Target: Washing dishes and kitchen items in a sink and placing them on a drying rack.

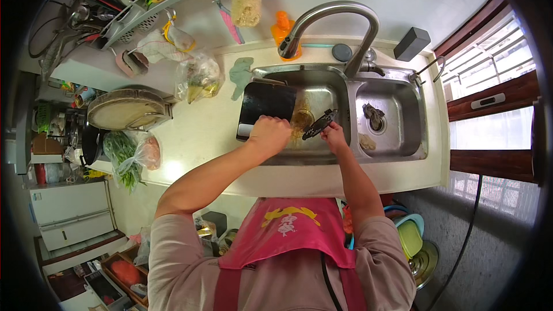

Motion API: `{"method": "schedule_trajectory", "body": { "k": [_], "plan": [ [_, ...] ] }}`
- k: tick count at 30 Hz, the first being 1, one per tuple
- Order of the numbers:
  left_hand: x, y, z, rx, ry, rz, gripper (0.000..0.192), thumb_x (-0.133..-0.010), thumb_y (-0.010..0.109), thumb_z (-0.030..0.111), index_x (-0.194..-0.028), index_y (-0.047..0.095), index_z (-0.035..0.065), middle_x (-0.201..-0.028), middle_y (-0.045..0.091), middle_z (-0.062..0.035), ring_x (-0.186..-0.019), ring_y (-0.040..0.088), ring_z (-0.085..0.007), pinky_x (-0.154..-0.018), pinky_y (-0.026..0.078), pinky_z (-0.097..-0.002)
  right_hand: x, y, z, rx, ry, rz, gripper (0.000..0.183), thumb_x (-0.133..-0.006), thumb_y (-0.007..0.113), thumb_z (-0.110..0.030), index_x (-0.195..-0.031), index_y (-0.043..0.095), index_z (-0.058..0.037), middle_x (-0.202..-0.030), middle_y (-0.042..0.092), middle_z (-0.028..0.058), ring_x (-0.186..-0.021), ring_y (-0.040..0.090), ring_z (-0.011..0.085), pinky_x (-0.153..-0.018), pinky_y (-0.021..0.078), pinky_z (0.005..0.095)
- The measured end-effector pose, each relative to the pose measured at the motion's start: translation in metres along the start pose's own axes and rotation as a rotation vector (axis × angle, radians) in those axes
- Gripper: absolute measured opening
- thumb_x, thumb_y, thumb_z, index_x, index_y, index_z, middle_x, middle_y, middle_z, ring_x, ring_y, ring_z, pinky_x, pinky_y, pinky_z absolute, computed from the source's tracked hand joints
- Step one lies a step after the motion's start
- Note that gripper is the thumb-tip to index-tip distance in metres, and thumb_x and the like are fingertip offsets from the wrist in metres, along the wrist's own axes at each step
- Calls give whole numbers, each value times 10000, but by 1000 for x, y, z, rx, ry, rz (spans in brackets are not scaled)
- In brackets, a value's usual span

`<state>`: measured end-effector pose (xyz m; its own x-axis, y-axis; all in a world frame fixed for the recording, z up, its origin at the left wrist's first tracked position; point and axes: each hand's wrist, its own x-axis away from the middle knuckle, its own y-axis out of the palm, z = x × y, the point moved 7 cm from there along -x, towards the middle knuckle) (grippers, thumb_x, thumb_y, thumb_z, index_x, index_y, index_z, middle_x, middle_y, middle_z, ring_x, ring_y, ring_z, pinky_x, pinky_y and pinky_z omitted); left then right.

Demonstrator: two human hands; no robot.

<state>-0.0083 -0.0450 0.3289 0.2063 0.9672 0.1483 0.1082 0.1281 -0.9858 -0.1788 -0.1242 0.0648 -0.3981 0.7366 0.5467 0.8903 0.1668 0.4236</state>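
A black flat panel (268, 101) with a silver strip lies across the left rim of the large sink basin (322, 82). My left hand (271, 137) is a closed fist over the panel's near right part; its fingertips are hidden, so I cannot tell what it grips. In my right hand (334, 138) is a black slotted part (320, 124), tilted over the basin, pinched near its lower right edge. Brownish, dirty water surrounds the basin's drain (303, 118), just left of the slotted part.
The curved faucet (365, 17) arches over the basin's back. A dark wet rag (373, 114) lies by the smaller basin's drain. An orange bottle (281, 28) and a grey-green cloth (241, 75) are behind the sink. Bagged greens (123, 151) sit at the counter's left.
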Motion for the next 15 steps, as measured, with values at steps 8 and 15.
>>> {"method": "schedule_trajectory", "body": {
  "k": [8, 15],
  "plan": [
    [44, -36, -41, 138, -143, 168, 381, -778, 734, 410, -743, 623, 47, -696, 664, -112, -656, 676, -283, -628, 537, -404, 10, -6, -1, -10, 5, -15, 130, -854, 551, 43, -915, 611, -55, -752, 590, 24, -614, 534, 127, -519, 377, 252],
    [180, 31, -130, 988, -693, 324, 272, -762, 824, 236, -835, 648, 41, -692, 612, -56, -621, 594, -207, -598, 473, -317, 20, 21, -23, 378, -61, -23, 114, -907, 651, -111, -999, 652, -43, -760, 626, 2, -606, 569, 100, -521, 417, 256]
  ]
}}
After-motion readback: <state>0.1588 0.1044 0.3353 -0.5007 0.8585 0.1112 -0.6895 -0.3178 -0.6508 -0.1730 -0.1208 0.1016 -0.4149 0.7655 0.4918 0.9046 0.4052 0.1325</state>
